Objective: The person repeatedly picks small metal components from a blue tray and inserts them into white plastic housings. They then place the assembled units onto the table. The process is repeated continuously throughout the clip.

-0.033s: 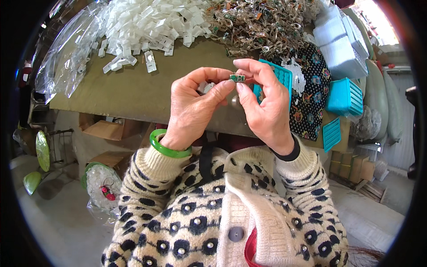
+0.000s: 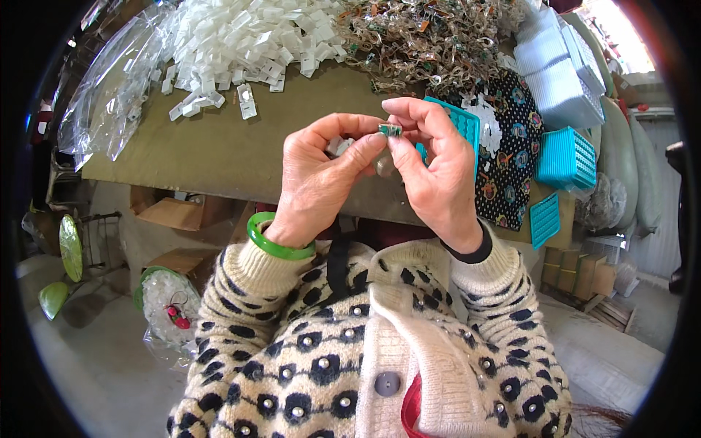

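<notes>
Above the near edge of the table, my two hands meet fingertip to fingertip. Between them is a small green circuit board, pinched by the thumb and forefinger of my left hand. My right hand grips the board's other side with thumb and fingers. A white plastic piece shows inside the curl of my left fingers, mostly hidden. Something roundish and pale hangs below the board, too blurred to name. Partly behind my right hand lies a teal tray with rows of round pockets.
White plastic housings are heaped at the back left, beside a clear plastic bag. A tangle of wired circuit boards lies at the back middle. White trays and teal trays are stacked at the right, near a patterned black cloth.
The green circuit board has turned slightly between my fingertips, so its face shows at a different angle. My left hand has shifted very slightly; the surroundings are the same.
</notes>
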Available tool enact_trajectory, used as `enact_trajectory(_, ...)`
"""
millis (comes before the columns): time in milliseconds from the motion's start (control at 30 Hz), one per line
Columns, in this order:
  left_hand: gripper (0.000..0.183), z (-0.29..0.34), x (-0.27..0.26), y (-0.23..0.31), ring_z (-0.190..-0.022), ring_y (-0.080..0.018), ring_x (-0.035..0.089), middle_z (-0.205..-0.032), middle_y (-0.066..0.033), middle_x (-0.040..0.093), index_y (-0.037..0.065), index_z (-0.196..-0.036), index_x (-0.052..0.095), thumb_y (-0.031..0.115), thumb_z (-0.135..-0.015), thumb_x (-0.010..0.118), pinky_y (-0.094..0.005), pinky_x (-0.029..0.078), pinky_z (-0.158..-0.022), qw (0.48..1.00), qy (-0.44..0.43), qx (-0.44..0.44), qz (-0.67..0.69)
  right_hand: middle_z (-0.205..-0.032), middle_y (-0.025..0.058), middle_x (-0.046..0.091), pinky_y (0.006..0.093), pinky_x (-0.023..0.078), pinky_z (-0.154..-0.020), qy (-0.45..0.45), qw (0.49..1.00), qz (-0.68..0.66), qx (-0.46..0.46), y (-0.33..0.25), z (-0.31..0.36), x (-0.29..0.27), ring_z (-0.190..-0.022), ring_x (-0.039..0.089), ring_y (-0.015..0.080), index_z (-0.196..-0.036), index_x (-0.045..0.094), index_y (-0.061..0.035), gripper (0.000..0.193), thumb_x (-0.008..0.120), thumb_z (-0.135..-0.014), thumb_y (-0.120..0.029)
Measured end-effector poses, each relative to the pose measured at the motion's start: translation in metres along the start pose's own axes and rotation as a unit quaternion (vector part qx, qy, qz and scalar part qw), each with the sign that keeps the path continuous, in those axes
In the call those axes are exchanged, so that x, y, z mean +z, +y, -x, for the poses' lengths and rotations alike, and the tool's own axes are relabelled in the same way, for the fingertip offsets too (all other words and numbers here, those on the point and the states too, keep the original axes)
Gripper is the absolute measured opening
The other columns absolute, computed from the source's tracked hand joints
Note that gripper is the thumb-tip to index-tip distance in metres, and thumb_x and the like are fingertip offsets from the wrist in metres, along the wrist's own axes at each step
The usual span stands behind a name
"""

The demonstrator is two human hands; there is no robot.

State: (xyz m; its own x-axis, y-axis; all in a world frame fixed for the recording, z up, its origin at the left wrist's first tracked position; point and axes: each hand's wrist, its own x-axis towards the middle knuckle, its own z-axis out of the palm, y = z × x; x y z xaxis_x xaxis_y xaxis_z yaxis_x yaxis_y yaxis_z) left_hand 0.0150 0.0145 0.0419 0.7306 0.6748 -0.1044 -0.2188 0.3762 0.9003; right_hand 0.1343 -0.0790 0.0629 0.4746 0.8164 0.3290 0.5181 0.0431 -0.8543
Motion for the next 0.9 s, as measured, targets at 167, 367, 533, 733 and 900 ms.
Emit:
enact_trajectory(167, 0.021, 0.004, -0.002, 0.002, -0.07, -0.0049, 0.059, -0.085, -0.0014, 0.066, -0.004, -0.102, 0.068, 0.01, -0.087, 0.073, -0.0192, 0.05, -0.063, 1.0, -0.017, -0.012, -0.007, -0.096, 0.0055, 0.06, 0.0235, 0.05, -0.07, 0.027, 0.998, 0.026, -0.053, 0.006, 0.001, 0.004, -0.082, 0.059, 0.0119, -0.105, 0.063, 0.0003, 0.028, 0.061, -0.081, 0.013)
enact_trajectory(367, 0.02, 0.004, 0.0, -0.005, -0.072, -0.0059, 0.058, -0.08, -0.0012, 0.066, 0.0, -0.096, 0.068, 0.003, -0.079, 0.076, -0.0225, 0.049, -0.062, 0.951, 0.042, 0.216, -0.219, -0.092, 0.0082, 0.06, 0.0269, 0.05, -0.065, 0.06, 0.982, 0.13, -0.126, 0.004, -0.001, 0.008, -0.076, 0.06, 0.0183, -0.097, 0.063, -0.0015, 0.027, 0.061, -0.076, 0.016)
enact_trajectory(533, 0.021, 0.0, -0.008, -0.005, -0.067, -0.0081, 0.057, -0.078, -0.0033, 0.066, 0.001, -0.094, 0.067, 0.002, -0.076, 0.077, -0.0252, 0.048, -0.06, 0.907, 0.017, 0.281, -0.312, -0.092, 0.01, 0.061, 0.029, 0.049, -0.062, 0.048, 0.973, 0.15, -0.169, 0.004, -0.001, 0.008, -0.076, 0.061, 0.0212, -0.096, 0.062, -0.0021, 0.026, 0.061, -0.077, 0.015)
enact_trajectory(733, 0.011, 0.006, -0.014, -0.006, -0.063, -0.0088, 0.055, -0.086, -0.0064, 0.067, -0.001, -0.099, 0.066, 0.005, -0.09, 0.066, -0.019, 0.038, -0.05, 0.997, 0.008, -0.032, 0.067, -0.086, 0.007, 0.066, 0.0263, 0.048, -0.059, 0.003, 0.995, 0.076, -0.06, 0.003, 0.005, 0.008, -0.068, 0.061, 0.0134, -0.1, 0.062, -0.0011, 0.016, 0.058, -0.087, 0.008)
enact_trajectory(900, 0.016, 0.009, -0.017, -0.006, -0.064, -0.0076, 0.056, -0.087, -0.0063, 0.068, -0.002, -0.1, 0.066, 0.007, -0.088, 0.07, -0.0186, 0.041, -0.052, 0.994, -0.01, -0.063, 0.085, -0.085, 0.0042, 0.067, 0.022, 0.046, -0.059, -0.001, 0.999, 0.041, 0.007, 0.005, 0.008, 0.007, -0.066, 0.058, 0.0061, -0.103, 0.062, -0.0006, 0.014, 0.056, -0.091, 0.005)
